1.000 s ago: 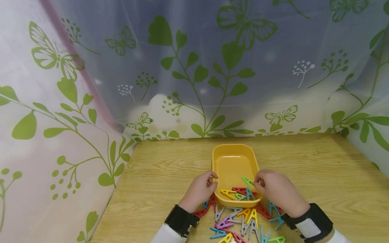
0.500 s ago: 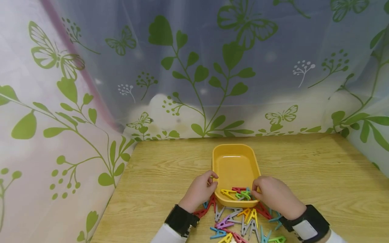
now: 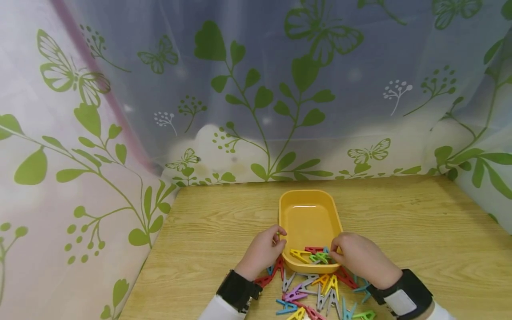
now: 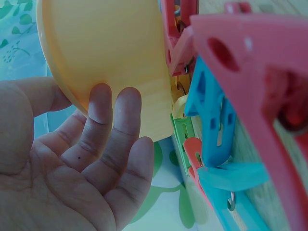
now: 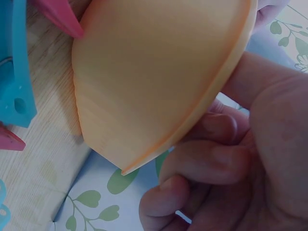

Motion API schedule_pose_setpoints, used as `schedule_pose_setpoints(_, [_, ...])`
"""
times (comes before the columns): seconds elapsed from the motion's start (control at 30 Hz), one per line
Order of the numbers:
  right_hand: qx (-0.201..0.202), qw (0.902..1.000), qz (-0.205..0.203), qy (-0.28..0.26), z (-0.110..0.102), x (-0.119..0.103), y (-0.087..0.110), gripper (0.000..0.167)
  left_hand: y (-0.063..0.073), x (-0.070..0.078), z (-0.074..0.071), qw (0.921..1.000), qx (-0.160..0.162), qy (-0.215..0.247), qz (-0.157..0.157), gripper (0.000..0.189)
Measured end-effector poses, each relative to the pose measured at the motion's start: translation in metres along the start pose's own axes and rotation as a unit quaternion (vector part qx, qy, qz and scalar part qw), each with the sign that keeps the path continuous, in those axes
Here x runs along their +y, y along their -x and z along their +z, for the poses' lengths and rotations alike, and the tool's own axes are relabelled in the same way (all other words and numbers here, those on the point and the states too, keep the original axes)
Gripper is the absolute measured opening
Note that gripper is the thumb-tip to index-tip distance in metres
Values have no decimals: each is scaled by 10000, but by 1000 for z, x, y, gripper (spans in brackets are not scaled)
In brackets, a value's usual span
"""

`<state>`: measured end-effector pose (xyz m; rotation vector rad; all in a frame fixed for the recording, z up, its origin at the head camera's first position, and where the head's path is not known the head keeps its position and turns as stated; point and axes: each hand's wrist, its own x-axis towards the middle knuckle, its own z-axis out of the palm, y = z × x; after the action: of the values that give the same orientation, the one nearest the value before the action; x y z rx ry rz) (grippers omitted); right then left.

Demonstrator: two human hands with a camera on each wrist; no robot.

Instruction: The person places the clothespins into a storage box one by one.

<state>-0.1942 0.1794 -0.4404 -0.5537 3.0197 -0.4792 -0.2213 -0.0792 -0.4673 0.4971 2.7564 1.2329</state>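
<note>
A yellow plastic tray (image 3: 310,222) stands on the table with several clothespins heaped at its near end: a yellow clothespin (image 3: 299,255), a red clothespin (image 3: 314,250) and light green clothespins (image 3: 319,258). My left hand (image 3: 262,250) grips the tray's left rim, fingers against the outer wall in the left wrist view. A speck of green shows by its index fingertip, too small to identify. My right hand (image 3: 362,258) reaches over the right rim with curled fingers, its thumb and index fingertips beside the green clothespins. The rim hides those tips in the right wrist view.
Loose clothespins in several colours lie in front of the tray, such as a purple clothespin (image 3: 295,293) and a blue clothespin (image 3: 286,306). A patterned curtain (image 3: 256,111) closes off the back and sides of the wooden table (image 3: 216,213).
A second ago my right hand held a light green clothespin above the heap. It has lowered toward the heap, and the green clothespin is now down among the others. My left hand has stayed put.
</note>
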Motion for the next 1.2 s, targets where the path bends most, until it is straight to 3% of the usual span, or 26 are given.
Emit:
schedule_pose_setpoints(0.23, [36,10000,-53,-7,-3,0,2,9,-1,1,0,10000,-25,-3,-42,15])
schedule_pose_setpoints(0.43, [590,9982,-127,35,-14,9,5,8,0,2,0,10000,-17,-22,-38,16])
schedule_pose_setpoints(0.67, [901,9952,239,286,-29,32,3,12,-1,0,0,10000,-37,4,-44,16])
schedule_pose_setpoints(0.77, [798,9949,362,502,-30,45,2,12,-1,-2,0,10000,-47,32,-56,16])
schedule_pose_setpoints(1.0, [-48,9954,685,665,-27,70,2,12,-1,-2,0,10000,-71,56,-27,16])
schedule_pose_setpoints(1.2, [-139,9951,826,526,-22,81,2,13,-1,-1,0,9999,-51,87,-60,15])
